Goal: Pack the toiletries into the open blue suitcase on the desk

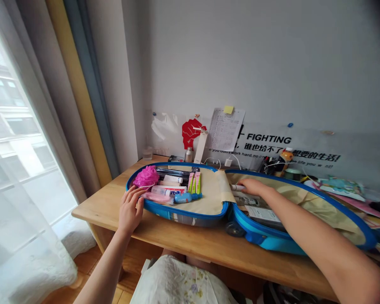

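Observation:
A blue suitcase [209, 217] lies opened flat on the wooden desk, its two halves side by side. My left hand [131, 207] rests on the left half's near rim, fingers extended. Beside it are a pink bath puff [146, 176], a pink packet [158, 198], a toothpaste box [177, 189], a small blue bottle [184, 197] and green-and-pink slim packs [194, 183]. Inside the right half, my right hand [252, 185] grips a small white cylindrical tube [237, 187]; its fingertips are partly hidden. Below that hand lie a clear bottle [248, 200] and a dark box with a white label [262, 213].
Behind the suitcase stand a metallic bottle [188, 155], a white power strip [201, 147] with cables, and an orange-labelled bottle [284, 161]. Papers and books [342, 188] crowd the right end of the desk [104, 203]. Sheer curtains [28, 190] hang at the left.

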Demonstrator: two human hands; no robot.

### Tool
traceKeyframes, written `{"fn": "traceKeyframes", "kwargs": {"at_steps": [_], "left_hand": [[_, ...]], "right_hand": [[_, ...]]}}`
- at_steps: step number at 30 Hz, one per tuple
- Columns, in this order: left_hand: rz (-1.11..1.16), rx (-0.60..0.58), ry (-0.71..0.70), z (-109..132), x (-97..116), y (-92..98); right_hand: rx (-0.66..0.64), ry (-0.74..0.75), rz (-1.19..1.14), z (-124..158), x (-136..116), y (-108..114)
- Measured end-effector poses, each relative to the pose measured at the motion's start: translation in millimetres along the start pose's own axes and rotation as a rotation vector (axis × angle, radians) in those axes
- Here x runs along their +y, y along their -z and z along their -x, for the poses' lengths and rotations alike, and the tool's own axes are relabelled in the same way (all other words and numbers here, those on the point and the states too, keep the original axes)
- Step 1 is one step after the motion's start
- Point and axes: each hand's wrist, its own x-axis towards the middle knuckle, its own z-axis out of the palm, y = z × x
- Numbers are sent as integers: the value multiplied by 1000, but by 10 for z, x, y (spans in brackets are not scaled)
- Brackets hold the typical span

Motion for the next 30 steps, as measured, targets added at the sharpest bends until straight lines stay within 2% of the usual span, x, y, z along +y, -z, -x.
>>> {"fn": "traceKeyframes", "kwargs": {"at_steps": [5, 10, 14, 17, 20, 25, 30], "left_hand": [[6, 3, 5, -8, 31, 9], [15, -1, 7, -6, 33, 6], [20, -2, 5, -3, 23, 3], [19, 3, 8, -7, 30, 6], [19, -2, 9, -10, 42, 10], [20, -4, 19, -10, 52, 12], [27, -6, 32, -9, 47, 11]], "right_hand": [[48, -9, -54, 17, 2, 39], [159, -119, -137, 52, 27, 214], [286, -182, -225, -16, -142, 405], [318, -128, -307, -127, -475, 501], [273, -22, -385, -245, -945, 517], [117, 92, -472, -408, -1733, 394], [63, 117, -491, -564, -2219, 249]]}}
